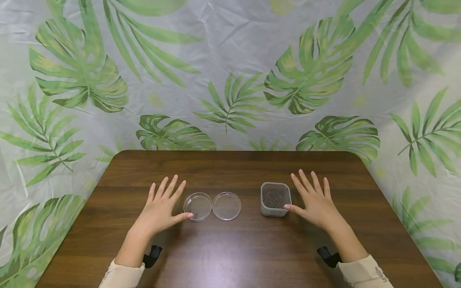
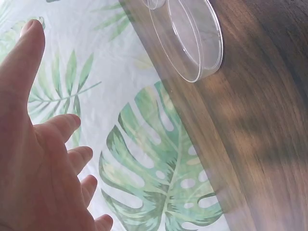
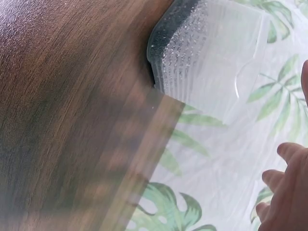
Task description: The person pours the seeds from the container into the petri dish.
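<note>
Two round clear dishes, the left one (image 1: 198, 206) and the right one (image 1: 226, 206), lie side by side on the table. My left hand (image 1: 160, 210) is spread beside the left dish, its thumb tip at the dish's near edge; contact is unclear. In the left wrist view a dish (image 2: 202, 38) is apart from the hand (image 2: 48, 168). A square clear tub (image 1: 274, 200) holds dark granules (image 1: 273, 199). My right hand (image 1: 317, 204) is spread at its right, thumb tip by the rim. The right wrist view shows the tub (image 3: 207, 57) and some fingers (image 3: 284, 178).
The brown wooden table (image 1: 223, 256) has its far edge just beyond the dishes and tub. A light cloth with green leaves (image 1: 230, 102) hangs behind and at both sides. Black straps (image 1: 153, 256) show at both wrists, below cream sleeves.
</note>
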A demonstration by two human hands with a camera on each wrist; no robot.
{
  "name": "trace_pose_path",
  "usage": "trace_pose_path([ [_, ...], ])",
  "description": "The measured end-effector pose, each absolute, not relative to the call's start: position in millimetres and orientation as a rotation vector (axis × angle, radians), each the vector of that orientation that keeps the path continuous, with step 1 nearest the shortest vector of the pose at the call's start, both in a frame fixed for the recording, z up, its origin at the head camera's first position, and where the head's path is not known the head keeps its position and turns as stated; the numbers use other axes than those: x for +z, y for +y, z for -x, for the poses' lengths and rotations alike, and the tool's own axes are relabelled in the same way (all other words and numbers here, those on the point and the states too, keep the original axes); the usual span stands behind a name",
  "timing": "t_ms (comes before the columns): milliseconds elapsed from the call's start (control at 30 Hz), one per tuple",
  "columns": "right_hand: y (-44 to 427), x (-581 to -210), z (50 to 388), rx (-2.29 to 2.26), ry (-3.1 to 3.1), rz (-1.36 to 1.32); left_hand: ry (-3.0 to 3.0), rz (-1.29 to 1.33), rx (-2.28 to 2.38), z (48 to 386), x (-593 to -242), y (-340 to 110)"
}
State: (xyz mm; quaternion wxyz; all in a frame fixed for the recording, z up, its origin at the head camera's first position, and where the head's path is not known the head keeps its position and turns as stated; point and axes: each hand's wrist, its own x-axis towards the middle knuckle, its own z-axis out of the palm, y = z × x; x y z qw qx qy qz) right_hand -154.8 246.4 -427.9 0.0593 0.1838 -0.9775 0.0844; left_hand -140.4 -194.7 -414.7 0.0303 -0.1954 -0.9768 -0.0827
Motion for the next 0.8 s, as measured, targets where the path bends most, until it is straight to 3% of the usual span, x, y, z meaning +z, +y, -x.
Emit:
trace_pose_path([
  [800,244.2,-442.2,162.8,0.757,-2.834,-0.656,-2.801,0.690,-0.431,142.8,-435.9,-194.1],
])
